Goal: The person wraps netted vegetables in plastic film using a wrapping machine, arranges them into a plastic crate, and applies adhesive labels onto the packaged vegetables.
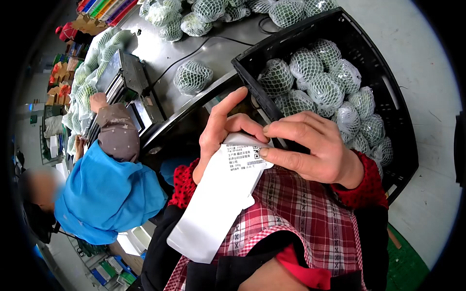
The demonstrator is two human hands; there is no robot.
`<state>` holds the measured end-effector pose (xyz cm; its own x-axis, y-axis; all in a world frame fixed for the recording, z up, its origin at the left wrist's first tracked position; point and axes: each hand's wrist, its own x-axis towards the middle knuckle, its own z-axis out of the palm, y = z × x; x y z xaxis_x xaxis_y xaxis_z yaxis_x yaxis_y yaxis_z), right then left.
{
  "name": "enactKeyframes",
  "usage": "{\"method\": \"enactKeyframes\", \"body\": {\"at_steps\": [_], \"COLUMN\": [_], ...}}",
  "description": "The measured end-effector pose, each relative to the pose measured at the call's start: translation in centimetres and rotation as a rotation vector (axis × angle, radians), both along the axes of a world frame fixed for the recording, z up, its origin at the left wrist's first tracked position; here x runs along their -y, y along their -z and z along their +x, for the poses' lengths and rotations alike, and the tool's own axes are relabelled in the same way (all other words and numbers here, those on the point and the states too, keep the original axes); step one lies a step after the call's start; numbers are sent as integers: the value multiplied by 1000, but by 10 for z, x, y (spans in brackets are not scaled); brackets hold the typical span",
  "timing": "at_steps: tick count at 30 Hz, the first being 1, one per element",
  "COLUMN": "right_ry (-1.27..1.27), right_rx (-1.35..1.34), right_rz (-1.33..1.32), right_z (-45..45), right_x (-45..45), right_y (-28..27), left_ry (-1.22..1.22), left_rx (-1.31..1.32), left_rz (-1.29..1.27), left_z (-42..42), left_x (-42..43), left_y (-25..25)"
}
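Note:
My left hand (218, 127) holds a strip of white label paper (213, 203) with its index finger stretched upward. The strip hangs down in front of the checked apron (310, 213). Black print and a square code show on the label (242, 157) near its upper end. With thumb and fingers, my right hand (310, 145) pinches the label's upper right edge, beside the code. Just beyond my right hand, round green produce (326, 90) in white foam nets and clear film fills part of a black crate (257, 92).
One netted piece (192, 77) lies on the metal table (160, 53), with several more at its far edge. A black cable (204, 42) crosses the tabletop. At the left, a co-worker in blue (111, 194) reaches toward a dark boxy machine (121, 80).

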<state>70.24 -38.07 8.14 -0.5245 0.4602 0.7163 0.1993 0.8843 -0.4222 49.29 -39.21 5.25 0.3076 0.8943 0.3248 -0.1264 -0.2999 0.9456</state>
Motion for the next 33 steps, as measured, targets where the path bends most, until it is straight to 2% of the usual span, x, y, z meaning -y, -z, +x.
{"method": "enactKeyframes", "body": {"at_steps": [4, 7, 9, 11, 12, 13, 14, 15, 18, 19, 21, 25, 28, 31, 33], "right_ry": [-66, -104, -61, -18, -52, -86, -136, -133, -201, -196, -209, -229, -207, -248, -192], "right_rx": [-19, -56, -65, -76, -96, -116, -133, -131, -292, -293, -571, -719, -412, -282, -291], "right_rz": [-59, -166, -203, -246, -370, -496, -616, -621, -886, -886, -1340, -1517, -999, -805, -735], "right_z": [-4, -2, -1, -1, -1, 0, 1, 1, -3, -6, -14, -20, -11, 7, 4], "right_x": [3, 3, 5, 9, 11, 12, 13, 15, 18, 22, 31, 38, 26, 13, 16], "right_y": [3, 3, -2, -8, -10, -12, -13, -12, -3, 0, 3, 10, 3, -11, -18], "left_ry": [26, -87, -97, 86, 72, 192, 193, 194, 124, 128, 137, 184, 180, 231, 161], "left_rx": [18, 147, 165, 226, 329, 254, 256, 259, 357, 359, 458, 483, 337, 353, 358], "left_rz": [-49, 228, 245, 369, 355, 458, 459, 458, 446, 445, 415, 363, 247, 200, 188], "left_z": [-2, 5, 0, -16, -10, -21, -19, -17, -5, -3, -1, -5, -22, -24, -25], "left_x": [1, -7, -2, -9, -8, -17, -16, -13, -5, -2, 1, 1, 0, 0, 1], "left_y": [5, 20, 13, 19, 16, 17, 13, 9, 6, 7, 9, 7, 7, 13, 17]}}
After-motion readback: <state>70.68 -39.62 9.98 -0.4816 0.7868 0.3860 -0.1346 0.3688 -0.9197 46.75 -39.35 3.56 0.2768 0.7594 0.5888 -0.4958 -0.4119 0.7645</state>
